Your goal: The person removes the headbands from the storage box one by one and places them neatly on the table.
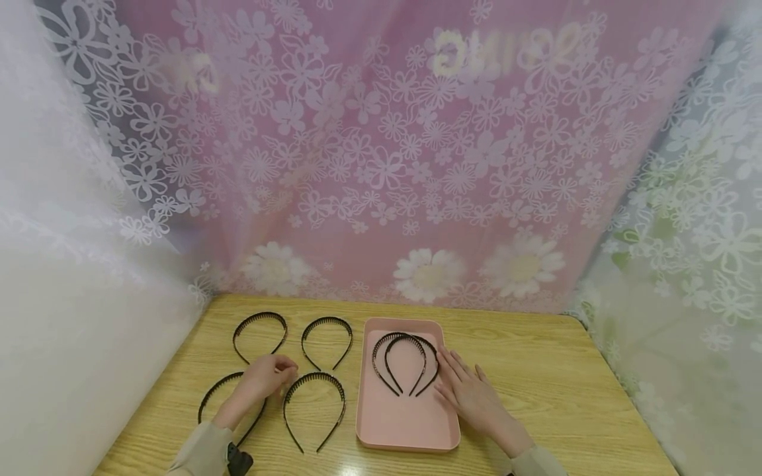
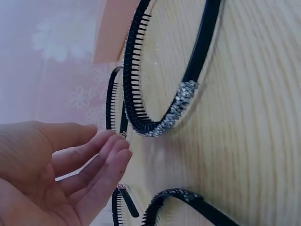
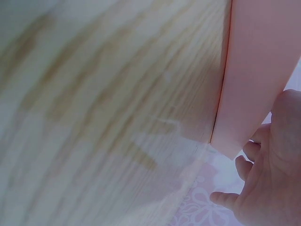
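Four black toothed headbands lie on the wooden table [image 1: 536, 383]: two at the back [image 1: 260, 316] [image 1: 326, 320] and two at the front [image 1: 210, 396] [image 1: 315, 375]. My left hand [image 1: 275, 371] hovers between the two front ones, fingers relaxed and holding nothing. In the left wrist view my left hand's fingertips [image 2: 115, 146] are close to a headband with a sparkly top [image 2: 181, 101]. A pink tray [image 1: 405, 416] holds two more headbands [image 1: 397, 336]. My right hand [image 1: 461, 382] lies flat on the tray's right rim, and in the right wrist view my right hand [image 3: 270, 183] sits beside the tray [image 3: 258, 70].
Flowered translucent curtains close in the table at the back [image 1: 387, 165] and on both sides. Bare wood [image 1: 536, 357] stretches to the right of the tray. The table's near edge runs along the bottom of the head view.
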Action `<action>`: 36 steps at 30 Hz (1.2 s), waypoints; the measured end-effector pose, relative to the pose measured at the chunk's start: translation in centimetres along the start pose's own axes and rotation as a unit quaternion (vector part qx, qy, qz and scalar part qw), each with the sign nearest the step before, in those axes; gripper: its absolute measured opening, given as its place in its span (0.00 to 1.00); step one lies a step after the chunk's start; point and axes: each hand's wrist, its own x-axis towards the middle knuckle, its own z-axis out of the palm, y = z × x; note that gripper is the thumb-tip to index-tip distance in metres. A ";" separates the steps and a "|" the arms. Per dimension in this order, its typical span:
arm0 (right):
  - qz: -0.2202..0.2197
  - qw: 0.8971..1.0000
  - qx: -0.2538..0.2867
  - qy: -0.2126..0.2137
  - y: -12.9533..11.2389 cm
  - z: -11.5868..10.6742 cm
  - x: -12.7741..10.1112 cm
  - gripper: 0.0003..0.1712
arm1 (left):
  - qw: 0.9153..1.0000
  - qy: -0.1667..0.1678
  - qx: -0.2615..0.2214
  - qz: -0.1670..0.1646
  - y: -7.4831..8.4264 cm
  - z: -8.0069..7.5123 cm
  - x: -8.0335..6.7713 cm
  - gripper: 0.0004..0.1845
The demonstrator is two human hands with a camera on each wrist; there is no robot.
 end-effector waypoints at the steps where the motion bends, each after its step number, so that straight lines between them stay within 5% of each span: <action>1: 0.000 1.000 0.002 -0.001 0.0 -0.1 0.0 0.39 | 1.000 0.006 0.004 0.005 0.1 0.0 0.1 0.07; 8: 0.009 1.000 0.005 -0.010 -0.7 -0.7 0.0 0.38 | 0.997 0.055 0.025 0.040 0.7 0.0 0.5 0.08; 14: 0.021 0.999 0.023 -0.026 -1.3 -1.4 0.0 0.38 | 0.994 0.085 -0.007 0.074 1.5 0.5 0.8 0.08; 27: 0.015 1.000 0.018 -0.016 -1.0 -1.2 0.1 0.38 | 0.987 0.073 -0.006 0.141 5.3 3.8 1.4 0.15; 36: 0.022 0.999 0.016 -0.034 -1.3 -1.5 0.2 0.38 | 0.971 0.100 0.036 0.213 7.3 6.8 1.7 0.24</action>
